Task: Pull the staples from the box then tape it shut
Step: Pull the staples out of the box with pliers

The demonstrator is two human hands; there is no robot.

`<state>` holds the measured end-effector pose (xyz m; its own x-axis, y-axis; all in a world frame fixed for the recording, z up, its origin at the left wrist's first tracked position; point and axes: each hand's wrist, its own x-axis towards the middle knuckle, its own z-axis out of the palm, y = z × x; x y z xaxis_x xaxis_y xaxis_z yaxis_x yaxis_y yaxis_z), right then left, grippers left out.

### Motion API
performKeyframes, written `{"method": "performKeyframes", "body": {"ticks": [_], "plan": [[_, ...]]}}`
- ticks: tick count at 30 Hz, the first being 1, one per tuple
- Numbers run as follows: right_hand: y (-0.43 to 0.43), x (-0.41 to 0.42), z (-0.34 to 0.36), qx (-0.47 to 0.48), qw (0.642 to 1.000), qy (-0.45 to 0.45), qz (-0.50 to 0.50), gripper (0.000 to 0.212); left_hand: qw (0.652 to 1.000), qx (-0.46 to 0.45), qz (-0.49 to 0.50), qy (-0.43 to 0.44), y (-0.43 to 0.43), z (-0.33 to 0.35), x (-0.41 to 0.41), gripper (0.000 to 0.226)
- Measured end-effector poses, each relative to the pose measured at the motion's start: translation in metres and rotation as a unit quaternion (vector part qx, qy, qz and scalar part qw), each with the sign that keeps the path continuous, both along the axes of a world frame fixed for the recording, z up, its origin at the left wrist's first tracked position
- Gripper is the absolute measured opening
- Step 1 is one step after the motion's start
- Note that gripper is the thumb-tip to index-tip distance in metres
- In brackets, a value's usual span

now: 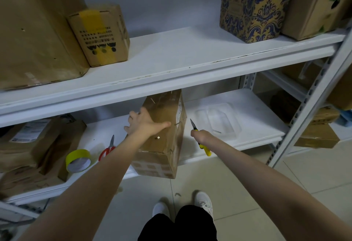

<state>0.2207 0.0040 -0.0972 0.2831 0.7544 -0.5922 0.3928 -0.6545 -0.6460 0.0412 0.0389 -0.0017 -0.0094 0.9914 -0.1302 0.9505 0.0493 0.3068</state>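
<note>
head view, looking down on white shelving. i see the box (162,126) on the lower shelf (257,107), lying long way in, near end hanging out past the shelf's front edge, far end tucked under the upper shelf (171,54). the left hand (142,124) rests on the box's top by its left edge, grip wide: fingers spread, thumb stretched across the cardboard, holding nothing. staples (158,137) stand up out of the top: one just beside the thumb tip, one nearer me by the wrist, one further back. the right hand (201,137) hovers just right of the box, apart from it, grip wrapped round the pliers (206,150). yellow handles poke out below the fist, the dark nose points up and away. i can't tell if the nose is parted.

left of the box, same shelf: the yellow tape roll (78,159) near the front edge, red-handled scissors (107,149) between it and the box. to the right, a clear plastic tray (219,120), with a thin metal pin (217,131) by its near rim. brown parcels (28,145) are piled at the far left. up top there are plain cartons (38,31) on the left and a blue-patterned box (253,6) on the right. white shoes (203,200) stand on the tiled floor (247,183).
</note>
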Motion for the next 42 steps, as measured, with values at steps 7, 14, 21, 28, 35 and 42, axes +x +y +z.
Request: {"method": "performKeyframes", "body": {"ticks": [7, 14, 21, 28, 35, 42], "plan": [[0.029, -0.013, -0.012, -0.030, 0.999, -0.017, 0.014, 0.037, 0.988, -0.086, -0.071, 0.103, 0.020, 0.000, 0.005, 0.103], [0.052, -0.025, -0.015, -0.031, 1.000, -0.003, -0.002, 0.046, 0.985, -0.101, -0.077, 0.118, 0.025, 0.000, 0.008, 0.101], [0.057, -0.033, -0.018, -0.024, 1.000, 0.006, -0.018, 0.046, 0.985, -0.098, -0.079, 0.116, 0.024, -0.001, 0.010, 0.099], [0.056, -0.034, -0.016, -0.032, 0.999, 0.004, -0.009, 0.042, 0.986, -0.097, -0.078, 0.114, 0.022, -0.001, 0.010, 0.098], [0.064, -0.030, -0.017, -0.003, 1.000, 0.007, 0.000, 0.043, 0.985, -0.099, -0.079, 0.115, 0.024, -0.004, 0.009, 0.100], [0.055, -0.020, -0.019, 0.034, 0.963, 0.240, -0.120, 0.027, 0.985, -0.094, -0.082, 0.116, 0.023, -0.006, 0.008, 0.099]]}}
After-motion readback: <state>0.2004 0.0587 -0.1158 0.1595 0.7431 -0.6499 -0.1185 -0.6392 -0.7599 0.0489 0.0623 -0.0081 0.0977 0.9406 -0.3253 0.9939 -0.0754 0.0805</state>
